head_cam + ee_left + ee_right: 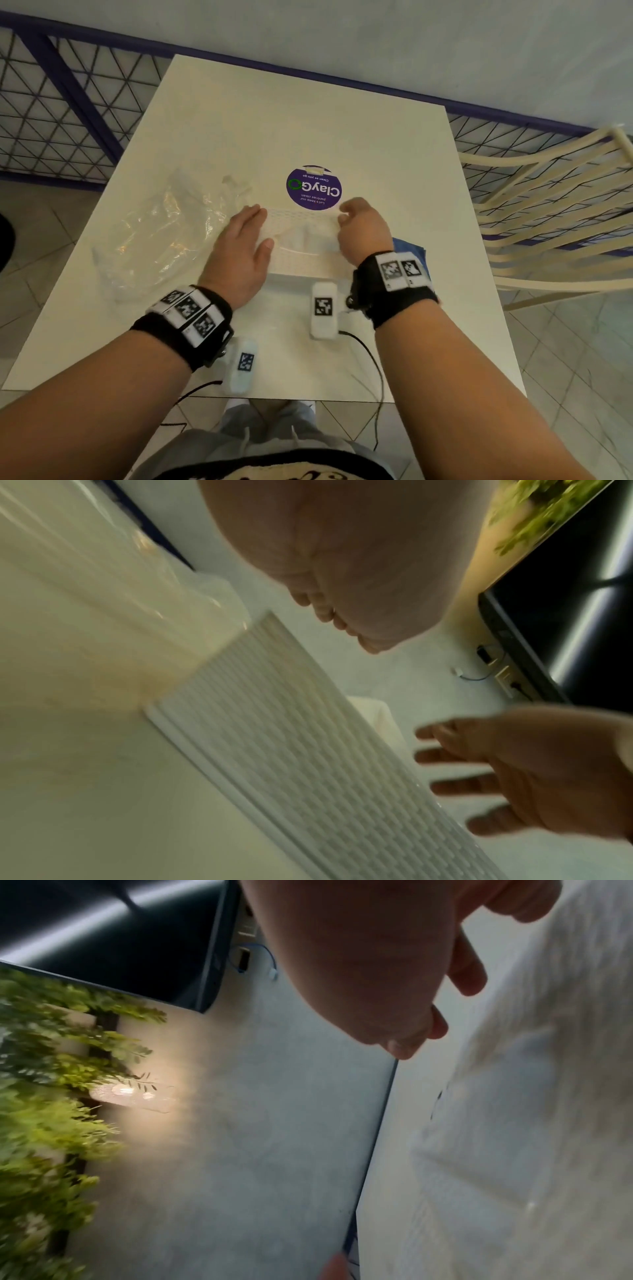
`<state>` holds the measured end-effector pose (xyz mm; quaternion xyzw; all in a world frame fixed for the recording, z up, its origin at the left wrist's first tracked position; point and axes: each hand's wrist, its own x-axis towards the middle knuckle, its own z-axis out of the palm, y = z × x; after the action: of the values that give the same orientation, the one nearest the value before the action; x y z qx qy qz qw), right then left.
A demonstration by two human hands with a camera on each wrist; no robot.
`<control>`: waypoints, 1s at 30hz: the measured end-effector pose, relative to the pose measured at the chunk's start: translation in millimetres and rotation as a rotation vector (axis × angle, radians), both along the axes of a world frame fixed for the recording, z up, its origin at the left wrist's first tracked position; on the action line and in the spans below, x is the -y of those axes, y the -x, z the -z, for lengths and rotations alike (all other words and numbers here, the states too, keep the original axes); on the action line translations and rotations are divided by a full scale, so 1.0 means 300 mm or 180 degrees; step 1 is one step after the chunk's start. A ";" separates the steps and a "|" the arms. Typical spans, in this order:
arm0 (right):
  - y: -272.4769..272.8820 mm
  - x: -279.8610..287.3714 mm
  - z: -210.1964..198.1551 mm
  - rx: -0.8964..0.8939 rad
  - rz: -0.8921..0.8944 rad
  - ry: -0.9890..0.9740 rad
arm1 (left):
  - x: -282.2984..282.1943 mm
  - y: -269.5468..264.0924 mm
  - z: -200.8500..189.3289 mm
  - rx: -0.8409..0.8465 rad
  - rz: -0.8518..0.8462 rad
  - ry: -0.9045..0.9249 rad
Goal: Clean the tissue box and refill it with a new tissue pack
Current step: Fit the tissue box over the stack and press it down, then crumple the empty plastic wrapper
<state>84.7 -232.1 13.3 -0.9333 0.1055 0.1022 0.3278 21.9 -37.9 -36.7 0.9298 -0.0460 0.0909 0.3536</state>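
Observation:
A white tissue box (301, 260) with a brick-like textured top lies across the middle of the white table (308, 130). White tissue (308, 236) shows in its top opening. My left hand (248, 236) lies flat on the box's left end, fingers straight. Over the right end is my right hand (359, 226), its fingers bent loosely down at the far corner. The left wrist view shows the box (291, 737) with the right hand (531, 772) spread above it, holding nothing. The right wrist view is blurred; the right hand (394, 988) grips nothing there.
Crumpled clear plastic wrap (154, 233) lies left of the box. A blue cloth (409, 246) peeks out behind my right wrist. A purple round sticker (313, 188) is beyond the box. Two white marker devices (323, 310) with cables sit near the front edge. A cream chair (548, 205) stands to the right.

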 end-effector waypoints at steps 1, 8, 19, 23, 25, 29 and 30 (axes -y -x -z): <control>0.026 0.038 0.000 0.0036 -0.0011 0.0099 | -0.025 0.022 0.005 0.0237 -0.0045 -0.0112; 0.226 0.116 0.071 -0.0126 -0.0563 0.0978 | -0.072 0.142 0.069 0.0297 0.0066 -0.0909; -0.044 0.100 0.058 -0.0238 -0.0401 0.1173 | 0.023 -0.140 0.009 -0.0325 -0.0145 -0.1476; -0.085 0.088 0.059 -0.0267 -0.0319 0.1265 | 0.021 -0.175 0.013 -0.0376 -0.0203 -0.1554; -0.084 0.083 0.063 -0.0265 -0.0288 0.1273 | 0.024 -0.167 0.023 -0.0362 -0.0194 -0.1569; -0.066 0.063 0.058 -0.0283 -0.0206 0.1262 | 0.022 -0.157 0.025 -0.0456 -0.0125 -0.1424; -0.055 0.049 0.054 -0.0189 -0.0192 0.1241 | 0.010 -0.157 0.018 -0.0465 -0.0169 -0.1239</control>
<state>101.3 -246.7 -3.0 -0.9784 0.1049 0.1171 0.1344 69.1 -40.9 -42.1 0.9856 -0.0125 0.0220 0.1671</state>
